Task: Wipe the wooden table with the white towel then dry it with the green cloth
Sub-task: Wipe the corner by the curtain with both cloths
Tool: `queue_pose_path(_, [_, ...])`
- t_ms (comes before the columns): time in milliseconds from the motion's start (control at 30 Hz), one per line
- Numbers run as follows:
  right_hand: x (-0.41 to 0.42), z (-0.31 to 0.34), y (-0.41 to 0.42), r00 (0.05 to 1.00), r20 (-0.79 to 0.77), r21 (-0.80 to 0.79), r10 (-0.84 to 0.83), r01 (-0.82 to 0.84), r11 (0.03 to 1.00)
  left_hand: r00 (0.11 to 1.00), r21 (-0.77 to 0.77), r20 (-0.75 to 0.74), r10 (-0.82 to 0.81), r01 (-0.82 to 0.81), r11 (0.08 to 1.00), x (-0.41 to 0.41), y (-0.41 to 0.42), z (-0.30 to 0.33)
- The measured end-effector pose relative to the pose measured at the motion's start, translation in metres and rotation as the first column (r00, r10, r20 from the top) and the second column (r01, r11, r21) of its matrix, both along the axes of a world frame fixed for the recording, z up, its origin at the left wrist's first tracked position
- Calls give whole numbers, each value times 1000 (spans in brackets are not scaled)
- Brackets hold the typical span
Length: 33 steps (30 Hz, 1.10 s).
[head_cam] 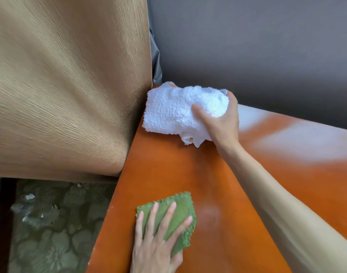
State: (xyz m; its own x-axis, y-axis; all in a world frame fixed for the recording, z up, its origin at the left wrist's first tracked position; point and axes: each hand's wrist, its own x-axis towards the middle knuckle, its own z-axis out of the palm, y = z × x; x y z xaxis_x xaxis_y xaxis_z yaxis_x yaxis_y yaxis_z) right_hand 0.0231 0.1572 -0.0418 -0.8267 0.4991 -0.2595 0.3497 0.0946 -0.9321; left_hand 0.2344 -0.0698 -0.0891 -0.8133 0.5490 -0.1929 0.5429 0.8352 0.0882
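**Two cloths on the orange wooden table**

At the far left a tan ribbed curtain (66, 85) is hanging down, its lower edge meeting the table's left side, and below it a patterned floor (54, 229) is showing in dull grey-green. Just right of that, the left hand (159, 241) is lying flat on the green cloth (178, 217), fingers straight and spread, pressing it onto the wooden table (218, 194) near the table's near-left edge; the cloth is peeking out beyond the fingertips and to the right of them. Further back, at the table's far-left corner beside the curtain, the white towel (174, 111) is sitting bunched on the surface. The right hand (222, 119) is gripping the towel's right end, thumb curled over the top of it and the other fingers wrapped behind, mostly hidden by the fabric. The right forearm is reaching in diagonally from the lower right. Pale glare is lying across the tabletop to the right, and a grey wall (267, 46) is standing behind the table
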Motion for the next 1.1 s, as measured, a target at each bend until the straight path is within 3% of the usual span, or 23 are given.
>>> queue_pose_path(133, [11, 3, 9, 988, 88, 144, 130, -142, 979, 983, 81, 25, 182, -183, 980, -54, 2, 14])
queue_pose_path(300, [68, -8, 21, 969, 89, 352, 232, -249, 902, 965, 87, -25, 263, -260, 962, -129, 10, 9])
queue_pose_path(400, [132, -23, 34, 962, 153, 615, 226, -272, 740, 954, 68, -43, 295, -292, 954, -156, 18, 5])
queue_pose_path(500, [195, -34, 44, 924, 255, 734, 284, -376, 565, 953, 36, -73, 294, -292, 956, -146, 30, 5])
queue_pose_path(633, [237, -41, 48, 877, 337, 760, 343, -469, 450, 989, -7, -41, 142, -143, 990, -93, 54, 10])
queue_pose_path(900, [234, -26, 50, 829, 441, 705, 345, -558, 439, 960, -49, 126, -250, 258, 965, 36, 36, 22])
queue_pose_path(1100, [261, -18, 48, 792, 484, 685, 371, -607, 402, 975, -32, 111, -195, 199, 979, -6, -7, 28])
